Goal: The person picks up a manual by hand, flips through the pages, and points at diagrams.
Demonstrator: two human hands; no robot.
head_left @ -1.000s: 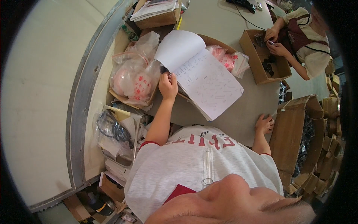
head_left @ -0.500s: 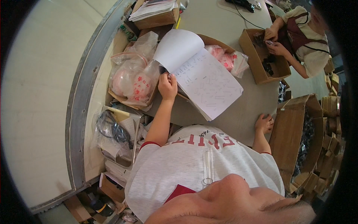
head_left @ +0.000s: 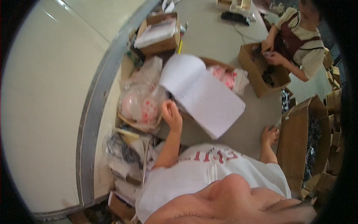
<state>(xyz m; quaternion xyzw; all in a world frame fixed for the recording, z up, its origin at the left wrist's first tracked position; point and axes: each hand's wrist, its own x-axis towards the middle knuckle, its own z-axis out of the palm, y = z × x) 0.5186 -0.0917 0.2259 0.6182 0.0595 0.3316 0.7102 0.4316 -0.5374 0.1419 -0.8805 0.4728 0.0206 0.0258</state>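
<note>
A notebook of white sheets (head_left: 216, 100) lies open on the grey table in front of me, its upper pages (head_left: 182, 72) curling up and over. Writing on the sheets is too blurred to make out. At the notebook's left edge is my left hand (head_left: 172, 115), its fingers curled closed. What they hold, if anything, is hidden by blur. My right hand (head_left: 270, 135) rests on the tabletop near its right edge, fingers apart and nothing in them, close beside a large cardboard box (head_left: 292, 145).
Clear plastic bags with red print (head_left: 140, 106) fill a carton on the left; more bags (head_left: 227, 78) sit behind the notebook. A paper-filled box (head_left: 158, 41) stands farther back. Across the table a person (head_left: 298, 41) handles small things over a cardboard box (head_left: 248, 61).
The whole view has shifted, so the table and things sit lower in the picture, and it is blurrier. My left hand has turned slightly at the notebook's edge. My right hand stays on the table.
</note>
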